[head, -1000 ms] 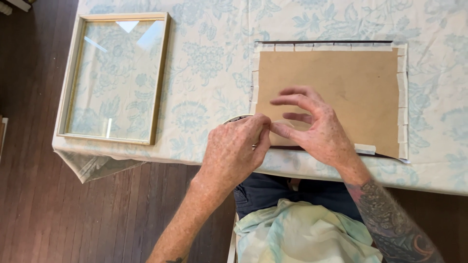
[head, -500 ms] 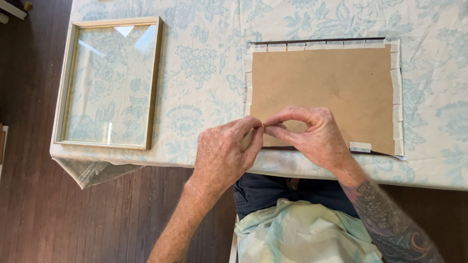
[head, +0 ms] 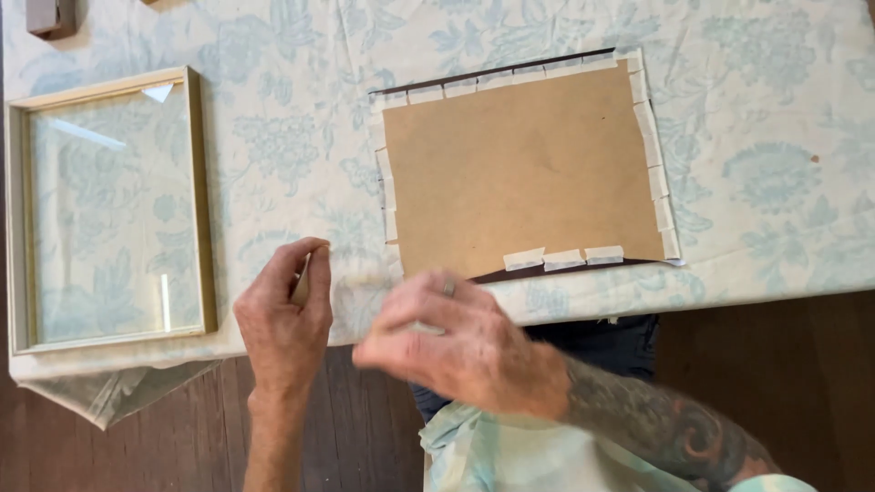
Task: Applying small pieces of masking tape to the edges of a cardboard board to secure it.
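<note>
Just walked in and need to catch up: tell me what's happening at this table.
A person seated at a table covered with a floral tablecloth is taping a brown backing board; short strips of masking tape line its edges. The left hand pinches something small at the table's near edge, probably tape, though it is too hidden to tell. The right hand is blurred, just below the board. A glazed wooden picture frame lies apart on the left.
</note>
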